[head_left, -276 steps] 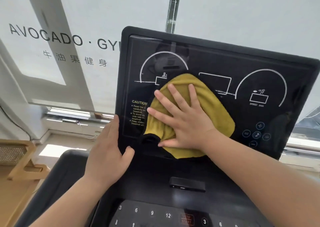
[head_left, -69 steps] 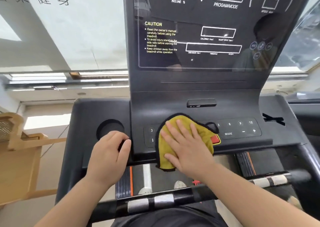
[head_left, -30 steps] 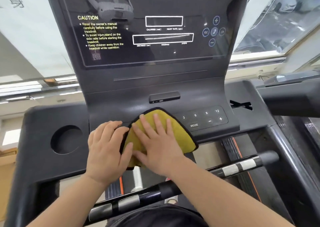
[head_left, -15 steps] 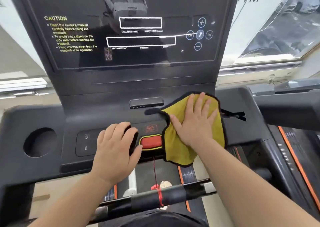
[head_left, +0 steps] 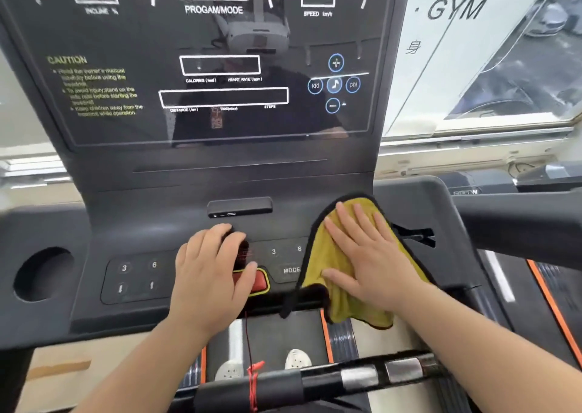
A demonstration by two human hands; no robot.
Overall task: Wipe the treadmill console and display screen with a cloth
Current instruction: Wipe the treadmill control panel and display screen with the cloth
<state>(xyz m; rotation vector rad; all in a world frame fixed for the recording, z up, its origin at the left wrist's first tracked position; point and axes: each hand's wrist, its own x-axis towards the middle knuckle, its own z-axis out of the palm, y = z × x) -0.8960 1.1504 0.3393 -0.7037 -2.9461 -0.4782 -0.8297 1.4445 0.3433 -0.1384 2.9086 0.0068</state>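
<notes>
The treadmill console [head_left: 141,230] is dark grey, with a keypad strip below the tall black display screen [head_left: 220,66]. A yellow cloth [head_left: 327,248] with a black hem lies over the right end of the keypad, and its lower part hangs off the console's front edge. My right hand [head_left: 368,261] presses flat on the cloth with fingers spread. My left hand [head_left: 211,274] rests on the middle of the keypad, holds nothing, and partly covers the red stop button [head_left: 259,283].
A round cup holder [head_left: 44,274] sits at the console's left end. A black handlebar [head_left: 346,378] with silver grip sensors crosses below, and a red safety cord [head_left: 252,378] is tied to it. White shoes [head_left: 296,359] stand on the belt. Another treadmill [head_left: 535,217] is to the right.
Over the last second my right hand slid the cloth from the left-centre of the keypad to its right end. My left hand stayed on the middle of the keypad.
</notes>
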